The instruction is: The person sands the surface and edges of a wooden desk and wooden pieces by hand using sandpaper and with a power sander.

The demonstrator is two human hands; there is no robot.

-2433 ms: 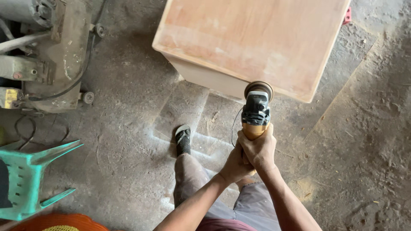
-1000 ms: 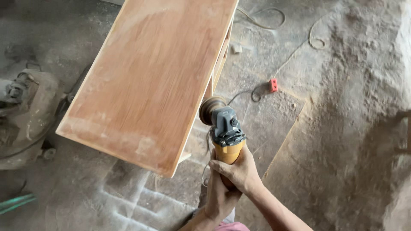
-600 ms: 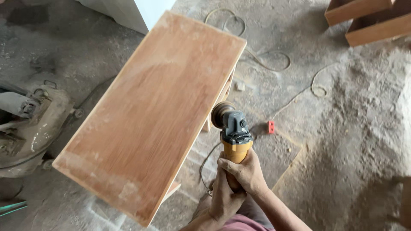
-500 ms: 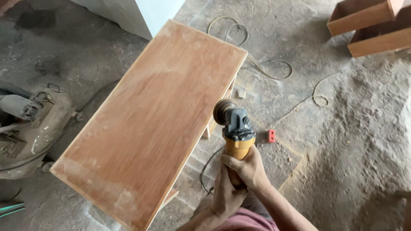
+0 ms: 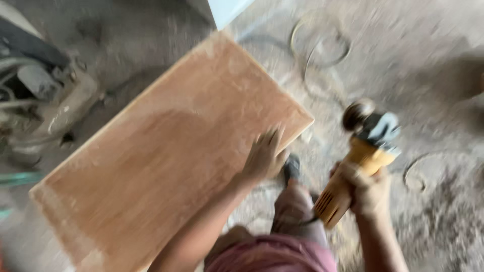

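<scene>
Left hand (image 5: 263,157) flat on dusty wooden panel (image 5: 166,156); right hand (image 5: 367,189) gripping yellow grinder (image 5: 359,161), sawdust-covered floor (image 5: 428,75)

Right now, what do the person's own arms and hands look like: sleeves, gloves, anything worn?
Both forearms are bare, no sleeves in view. The left hand and right hand wear no gloves. The frame is too blurred to tell about rings or a watch.

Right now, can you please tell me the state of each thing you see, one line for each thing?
Left hand: open, flat on the wooden top near its edge.
Right hand: closed around the sander's handle.
Sander: held up, off the wood, disc end away from the person; running or not, blurred.
Wooden top: dusty, pale patches at corners.
Cable: loose loops on the floor.
Machine: standing on the floor, dusty.
</scene>
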